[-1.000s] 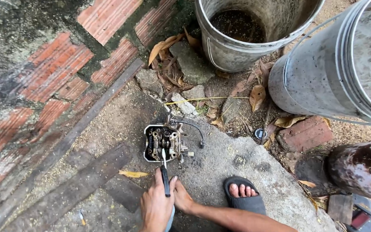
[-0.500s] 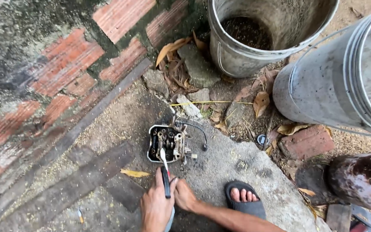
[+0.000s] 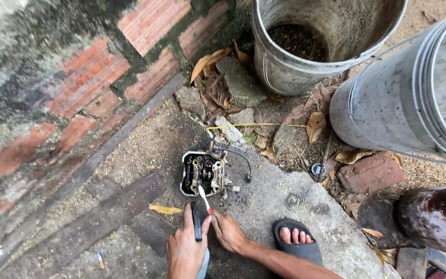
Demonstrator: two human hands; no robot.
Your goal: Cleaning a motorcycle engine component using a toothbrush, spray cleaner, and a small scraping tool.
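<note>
A small, dirty metal engine part [image 3: 202, 173] with an open, oily top lies on the concrete slab [image 3: 285, 196]; a thin black cable [image 3: 238, 155] curls off its right side. My left hand [image 3: 184, 248] is wrapped around a black handle [image 3: 196, 223] just below the part. My right hand [image 3: 228, 232] sits beside it, its fingertips pinching a thin white and red brush [image 3: 204, 199]. The brush tip rests on the near edge of the part. My foot in a black sandal [image 3: 296, 242] stands to the right.
A brick and mortar wall [image 3: 78, 77] fills the left. Two grey buckets stand at the back [image 3: 285, 72] and at the right [image 3: 383, 108]. A rusty can [image 3: 434, 214], loose bricks [image 3: 370, 173], stones and dry leaves [image 3: 313, 126] lie around. Dark planks [image 3: 104, 212] lie at the left.
The brush has drawn back from the middle of the part to its near edge and now tilts right. My right hand has shifted slightly right, apart from the black handle.
</note>
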